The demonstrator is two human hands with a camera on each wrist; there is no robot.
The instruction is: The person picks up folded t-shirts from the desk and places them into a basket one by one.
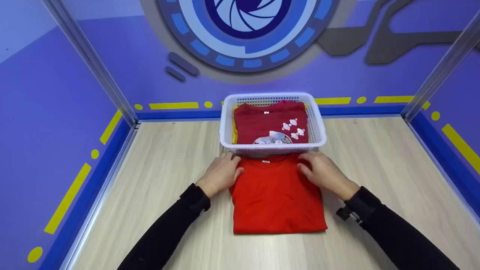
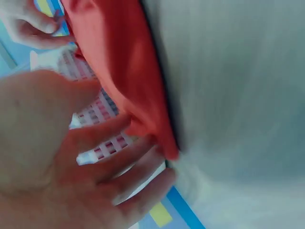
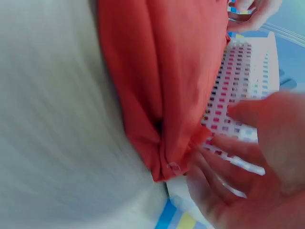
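A folded red T-shirt (image 1: 277,198) lies on the table, its collar toward a white basket. At its upper left corner is my left hand (image 1: 221,170), with fingertips right at the fabric edge. My right hand (image 1: 324,170) is at the opposite upper corner in the same way. In the left wrist view, the left hand's fingers (image 2: 133,167) stretch along the shirt's edge, thumb apart from them. From the right wrist, the fingers (image 3: 214,176) are seen touching the shirt's bunched corner, and the thumb stands off the cloth.
Just beyond the shirt stands the white plastic basket (image 1: 318,131) against the back wall. Inside it lies a folded dark red shirt (image 1: 255,123) with a printed picture, over something yellow (image 1: 235,131). Blue-purple panels (image 1: 48,123) enclose the wooden table (image 1: 157,161) at the sides and back.
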